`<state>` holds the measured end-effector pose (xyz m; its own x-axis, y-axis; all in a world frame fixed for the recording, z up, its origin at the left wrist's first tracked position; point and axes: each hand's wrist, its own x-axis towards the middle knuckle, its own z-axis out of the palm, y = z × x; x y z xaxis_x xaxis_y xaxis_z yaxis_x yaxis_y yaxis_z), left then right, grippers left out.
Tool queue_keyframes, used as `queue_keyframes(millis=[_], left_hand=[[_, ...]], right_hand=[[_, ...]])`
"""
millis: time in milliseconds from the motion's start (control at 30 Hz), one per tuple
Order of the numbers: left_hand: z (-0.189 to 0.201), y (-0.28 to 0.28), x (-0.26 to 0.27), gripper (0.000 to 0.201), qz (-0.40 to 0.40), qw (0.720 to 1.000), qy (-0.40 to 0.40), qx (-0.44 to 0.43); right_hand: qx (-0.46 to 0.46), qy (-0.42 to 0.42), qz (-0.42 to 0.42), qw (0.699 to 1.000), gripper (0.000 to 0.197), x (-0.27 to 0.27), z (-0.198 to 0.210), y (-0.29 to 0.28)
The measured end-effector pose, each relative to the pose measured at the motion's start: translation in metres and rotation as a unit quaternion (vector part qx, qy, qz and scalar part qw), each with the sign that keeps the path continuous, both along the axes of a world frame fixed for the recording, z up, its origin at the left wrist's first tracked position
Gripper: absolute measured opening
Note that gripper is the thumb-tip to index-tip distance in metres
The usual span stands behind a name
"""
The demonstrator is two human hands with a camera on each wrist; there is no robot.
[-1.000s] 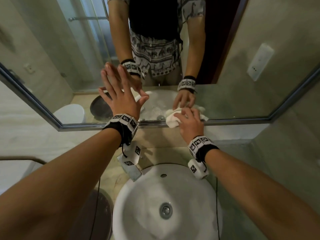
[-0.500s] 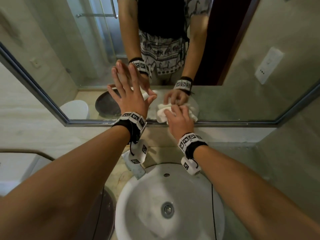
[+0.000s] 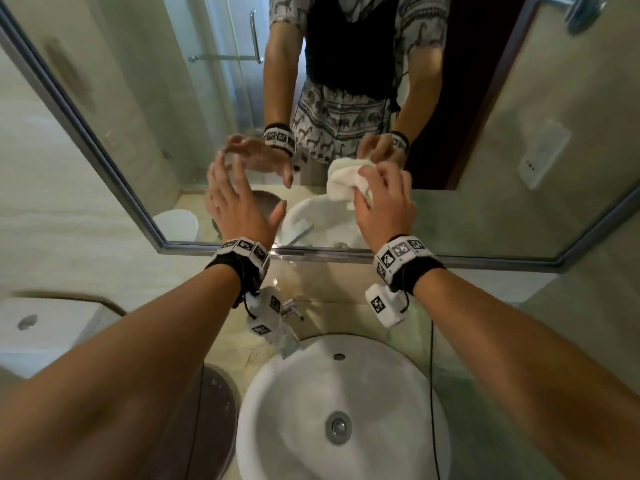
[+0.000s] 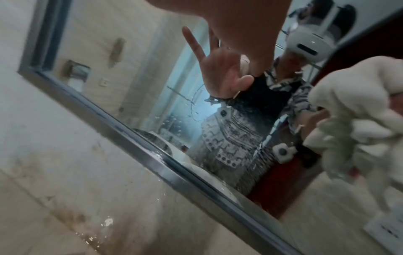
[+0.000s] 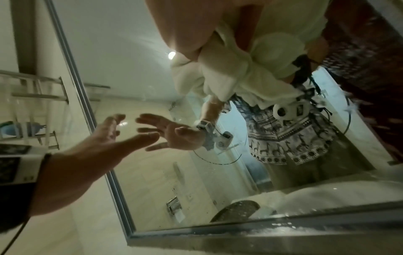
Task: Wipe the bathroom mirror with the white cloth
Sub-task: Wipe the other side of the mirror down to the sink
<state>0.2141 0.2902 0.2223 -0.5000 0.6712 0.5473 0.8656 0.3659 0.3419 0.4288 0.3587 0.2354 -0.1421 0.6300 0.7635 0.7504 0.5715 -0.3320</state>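
The mirror (image 3: 519, 98) fills the wall above the sink, framed in grey metal. My right hand (image 3: 384, 202) grips a bunched white cloth (image 3: 346, 181) and holds it against the lower middle of the glass. In the right wrist view the cloth (image 5: 250, 69) bulges out under my fingers (image 5: 185, 29). My left hand (image 3: 239, 202) is open with spread fingers, to the left of the cloth and close to the glass; I cannot tell whether its fingertips touch. It also shows in the right wrist view as the left hand (image 5: 104, 138). In the left wrist view the cloth (image 4: 357, 120) is at the right.
A round white sink (image 3: 343, 410) sits below my arms, with a faucet (image 3: 289, 317) behind it. The mirror's metal bottom rail (image 3: 485, 259) runs just under my wrists. A toilet tank (image 3: 45, 327) stands at the left and a dark round object (image 3: 214, 410) beside the sink.
My right hand has carried the cloth up and to the right from the mirror's bottom edge. My left palm has lifted back from the glass, and the head view has tilted upward.
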Motion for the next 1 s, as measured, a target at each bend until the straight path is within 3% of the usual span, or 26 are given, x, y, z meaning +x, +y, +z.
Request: queue_keyframes(millis=[100, 267, 467, 633, 833, 933, 1000], left_hand=[[0.004, -0.001, -0.019, 0.124, 0.027, 0.998, -0.050, -0.002], [0.000, 0.013, -0.041, 0.131, 0.003, 0.995, -0.098, 0.023], [-0.014, 0.020, -0.050, 0.131, -0.011, 0.995, -0.078, 0.068], [-0.011, 0.017, -0.049, 0.129, -0.014, 0.996, -0.062, 0.069], [-0.013, 0.003, -0.078, 0.114, -0.013, 0.993, -0.071, 0.097], [-0.016, 0.002, -0.102, 0.119, 0.006, 0.987, -0.107, 0.118], [-0.019, 0.004, -0.112, 0.121, 0.002, 0.986, -0.116, 0.117]], right_hand=[[0.032, -0.007, -0.002, 0.999, 0.024, -0.016, 0.001, 0.000], [0.031, -0.103, 0.023, 0.994, 0.011, -0.045, -0.044, -0.004], [-0.065, -0.195, 0.050, 0.977, 0.024, -0.060, -0.122, -0.017], [-0.077, -0.188, 0.033, 0.979, 0.029, -0.057, -0.098, -0.020], [0.023, -0.011, -0.009, 1.000, 0.030, -0.077, -0.016, -0.016], [0.035, 0.010, -0.022, 0.999, 0.026, -0.092, -0.017, -0.013], [0.049, -0.039, -0.009, 0.998, 0.026, -0.104, -0.035, -0.015]])
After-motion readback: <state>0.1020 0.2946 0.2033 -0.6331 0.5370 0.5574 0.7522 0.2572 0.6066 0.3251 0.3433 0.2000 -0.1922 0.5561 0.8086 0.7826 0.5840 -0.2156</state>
